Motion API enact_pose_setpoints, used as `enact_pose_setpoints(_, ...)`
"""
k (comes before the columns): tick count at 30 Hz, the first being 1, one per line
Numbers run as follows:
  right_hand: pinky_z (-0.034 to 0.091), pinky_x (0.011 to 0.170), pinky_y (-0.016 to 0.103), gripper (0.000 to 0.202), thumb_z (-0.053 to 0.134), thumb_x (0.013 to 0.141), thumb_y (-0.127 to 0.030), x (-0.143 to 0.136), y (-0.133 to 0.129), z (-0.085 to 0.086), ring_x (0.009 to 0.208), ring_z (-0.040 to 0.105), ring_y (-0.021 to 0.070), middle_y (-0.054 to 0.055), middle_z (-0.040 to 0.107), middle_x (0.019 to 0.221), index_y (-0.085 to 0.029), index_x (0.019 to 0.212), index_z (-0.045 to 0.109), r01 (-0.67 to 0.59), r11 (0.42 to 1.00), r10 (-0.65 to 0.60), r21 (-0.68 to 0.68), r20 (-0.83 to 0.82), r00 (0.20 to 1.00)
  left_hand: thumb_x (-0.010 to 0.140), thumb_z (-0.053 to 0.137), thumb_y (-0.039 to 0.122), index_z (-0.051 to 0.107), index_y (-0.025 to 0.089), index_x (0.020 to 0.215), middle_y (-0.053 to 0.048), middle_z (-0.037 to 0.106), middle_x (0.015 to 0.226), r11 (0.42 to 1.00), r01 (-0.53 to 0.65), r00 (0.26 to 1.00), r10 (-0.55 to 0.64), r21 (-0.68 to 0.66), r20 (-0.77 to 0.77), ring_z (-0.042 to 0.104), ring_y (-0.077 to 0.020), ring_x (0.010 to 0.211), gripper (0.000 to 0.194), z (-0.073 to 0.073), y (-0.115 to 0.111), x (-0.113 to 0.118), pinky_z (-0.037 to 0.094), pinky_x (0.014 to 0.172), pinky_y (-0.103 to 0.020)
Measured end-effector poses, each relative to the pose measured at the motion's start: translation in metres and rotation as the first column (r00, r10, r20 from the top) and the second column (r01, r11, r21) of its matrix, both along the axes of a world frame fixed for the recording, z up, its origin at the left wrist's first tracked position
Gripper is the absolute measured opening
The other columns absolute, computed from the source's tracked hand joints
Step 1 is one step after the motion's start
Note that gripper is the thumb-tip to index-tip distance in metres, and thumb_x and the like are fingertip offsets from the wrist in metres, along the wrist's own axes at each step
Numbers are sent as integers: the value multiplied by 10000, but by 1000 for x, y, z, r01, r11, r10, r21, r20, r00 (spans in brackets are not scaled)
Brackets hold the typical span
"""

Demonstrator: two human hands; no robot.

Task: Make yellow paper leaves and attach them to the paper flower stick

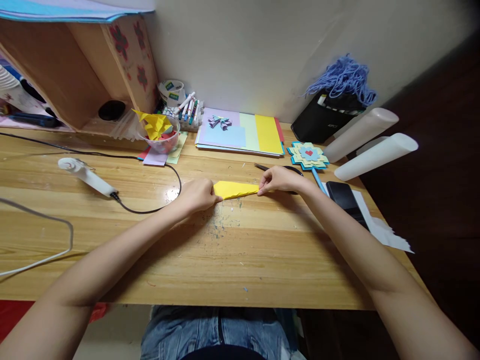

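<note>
A narrow folded piece of yellow paper (pixel 237 190) lies across the middle of the wooden table, between my two hands. My left hand (pixel 204 194) has its fingers closed on the paper's left end, with the thumb at the lower edge. At the right tip, my right hand (pixel 275 180) pinches the paper between thumb and fingers. Dark-handled scissors (pixel 296 170) lie just behind my right hand and are partly hidden by it.
A corded white tool (pixel 88 176) lies at left, its black cable curving near my left forearm. Behind are a plastic bowl (pixel 165 144), markers (pixel 190 109) and coloured sheets (pixel 247 131). At right are a paper flower (pixel 308 154), white rolls (pixel 377 156) and a phone (pixel 343 197).
</note>
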State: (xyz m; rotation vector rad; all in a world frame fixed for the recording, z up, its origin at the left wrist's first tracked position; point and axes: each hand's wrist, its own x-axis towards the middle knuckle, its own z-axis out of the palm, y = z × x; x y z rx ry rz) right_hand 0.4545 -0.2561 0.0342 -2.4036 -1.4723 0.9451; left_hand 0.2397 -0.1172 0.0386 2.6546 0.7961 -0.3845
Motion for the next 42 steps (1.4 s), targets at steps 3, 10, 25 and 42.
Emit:
enact_pose_setpoints(3, 322, 488, 224, 304, 735, 513, -469, 4, 6, -2, 598, 532, 137, -5, 639, 612, -196, 638, 687, 0, 998, 1, -64, 16, 1000, 712, 537, 505, 663, 195, 732, -97, 681, 799, 1000, 2, 1000, -2, -1, -7, 599, -237, 720, 336, -1, 0, 0, 381, 565, -289)
enact_pose_setpoints(10, 299, 472, 233, 378, 749, 442, -536, 17, 17, -6, 570, 493, 133, -11, 595, 584, -207, 605, 660, -46, 982, 61, -184, 78, 995, 708, 530, 513, 657, 189, 718, -95, 683, 782, 1000, 14, 1000, -14, -10, 4, 593, -219, 695, 348, -2, 3, -1, 353, 543, -275)
enact_pose_setpoints(25, 380, 523, 251, 93, 729, 590, -261, 4, 4, 28, 634, 588, 175, 26, 656, 630, -190, 602, 670, -33, 997, 49, -65, 265, 963, 715, 538, 538, 661, 189, 747, -109, 675, 807, 1000, 3, 1000, -3, 26, 17, 601, -245, 728, 372, -5, 3, -2, 379, 575, -296)
enact_pose_setpoints(42, 489, 728, 312, 251, 419, 894, -152, -90, -12, -46, 866, 573, 186, 95, 660, 946, -140, 1043, 620, -569, 619, 257, 541, 545, 798, 691, 535, 540, 647, 179, 701, -68, 673, 722, 995, 84, 996, -83, -47, 39, 574, -195, 656, 378, -4, 13, -6, 293, 500, -255)
